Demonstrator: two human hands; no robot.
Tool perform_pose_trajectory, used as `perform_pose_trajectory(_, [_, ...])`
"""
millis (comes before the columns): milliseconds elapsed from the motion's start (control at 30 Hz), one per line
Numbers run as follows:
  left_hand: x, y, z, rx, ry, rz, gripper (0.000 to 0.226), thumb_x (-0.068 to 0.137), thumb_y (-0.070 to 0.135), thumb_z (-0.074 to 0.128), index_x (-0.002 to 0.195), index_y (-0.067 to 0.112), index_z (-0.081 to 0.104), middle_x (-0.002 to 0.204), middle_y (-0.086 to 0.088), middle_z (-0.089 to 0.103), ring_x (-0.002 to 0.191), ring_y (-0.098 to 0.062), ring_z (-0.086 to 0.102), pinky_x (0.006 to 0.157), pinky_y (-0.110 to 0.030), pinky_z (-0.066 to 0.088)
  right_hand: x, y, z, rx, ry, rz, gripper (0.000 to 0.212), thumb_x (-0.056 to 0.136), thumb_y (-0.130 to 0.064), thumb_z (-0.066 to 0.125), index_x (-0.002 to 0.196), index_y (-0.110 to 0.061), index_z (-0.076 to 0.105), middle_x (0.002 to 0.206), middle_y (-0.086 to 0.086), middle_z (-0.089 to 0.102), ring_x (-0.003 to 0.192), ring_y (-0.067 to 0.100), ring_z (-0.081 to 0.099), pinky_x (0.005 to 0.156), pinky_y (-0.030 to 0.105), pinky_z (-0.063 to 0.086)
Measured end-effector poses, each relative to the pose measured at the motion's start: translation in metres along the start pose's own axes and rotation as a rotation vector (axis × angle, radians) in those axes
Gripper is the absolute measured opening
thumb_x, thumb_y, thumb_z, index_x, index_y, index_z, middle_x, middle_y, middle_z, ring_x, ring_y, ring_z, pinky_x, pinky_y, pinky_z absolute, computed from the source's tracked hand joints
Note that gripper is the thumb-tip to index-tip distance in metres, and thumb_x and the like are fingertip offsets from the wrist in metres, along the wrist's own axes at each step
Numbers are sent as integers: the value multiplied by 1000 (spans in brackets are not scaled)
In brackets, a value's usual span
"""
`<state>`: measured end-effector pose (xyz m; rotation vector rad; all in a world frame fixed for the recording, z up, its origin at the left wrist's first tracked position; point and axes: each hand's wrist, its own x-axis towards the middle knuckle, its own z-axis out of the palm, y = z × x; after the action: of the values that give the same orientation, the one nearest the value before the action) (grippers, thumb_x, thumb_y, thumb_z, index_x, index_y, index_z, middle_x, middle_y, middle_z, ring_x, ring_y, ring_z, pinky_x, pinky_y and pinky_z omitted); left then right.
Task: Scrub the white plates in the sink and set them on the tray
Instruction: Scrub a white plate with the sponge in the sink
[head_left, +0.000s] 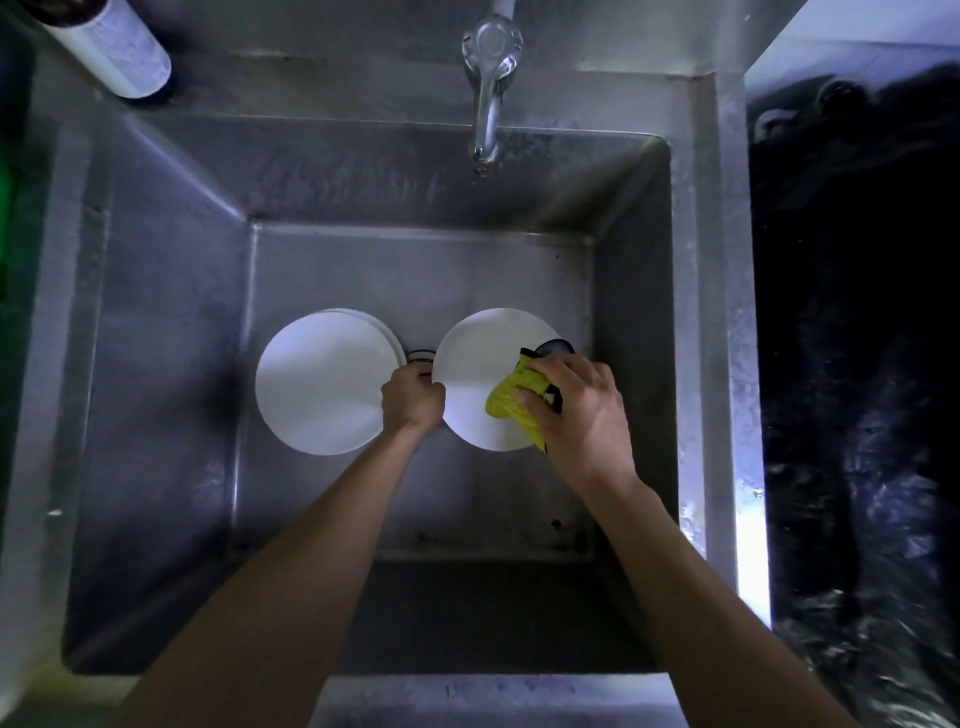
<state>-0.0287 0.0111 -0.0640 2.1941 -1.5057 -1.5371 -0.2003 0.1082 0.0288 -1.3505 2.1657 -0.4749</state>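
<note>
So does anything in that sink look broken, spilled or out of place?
Nothing stands out. The left hand grips the edge of one white plate while the right hand presses a yellow cloth on it. The stack of plates beside it lies slightly offset, unbroken. The tap is not running.

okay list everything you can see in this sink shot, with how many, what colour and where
sink: one, steel grey, fills the view
tap: one, chrome, back wall centre, no water seen running
held plate: one, white, right of the drain, above the sink floor
plate stack: at least two, white, sink floor, left of the drain
cloth: one, yellow with black edge, on the held plate's right part
drain: one, dark ring, between the plates, mostly hidden
cylinder: one, white, upper left corner on the ledge
left hand: one, grips the held plate's left rim
right hand: one, presses the cloth on the plate
</note>
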Motion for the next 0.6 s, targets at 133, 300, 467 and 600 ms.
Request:
perform_pose_trajectory(133, [-4,2,2,-33,23,-21,46,61,18,44,92,14,77,87,-12,74,91,-41,67,80,-49,60,-1,1,-2,-14,-5,3,37,92,-36,71,126,-23,67,130,1,63,114,30,52,93,50,48])
perform_pose_trajectory(300, [-5,0,6,-51,64,-49,32,71,7,48,90,5,74,82,-19,72,85,-42,68,79,-51,60,-4,-1,-1,-15,-13,11,37,91,-36,71,125,-22,68,129,1,64,114,30,52,93,50,48])
perform_pose_trajectory(467, [-1,-5,10,-77,43,-73,40,77,10,56,114,13,72,105,-6,75,98,-35,68,85,-46,59,-9,-1,1,-13,-12,12,38,91,-34,72,126,-21,67,129,2,64,113,30,53,93,51,49])
perform_pose_trajectory(600, [3,-10,14,-142,66,-102,33,80,14,68,113,14,68,105,-4,73,98,-29,68,84,-48,60,-14,1,1,-10,-14,18,38,91,-34,72,126,-21,67,129,2,64,113,30,53,94,51,49])
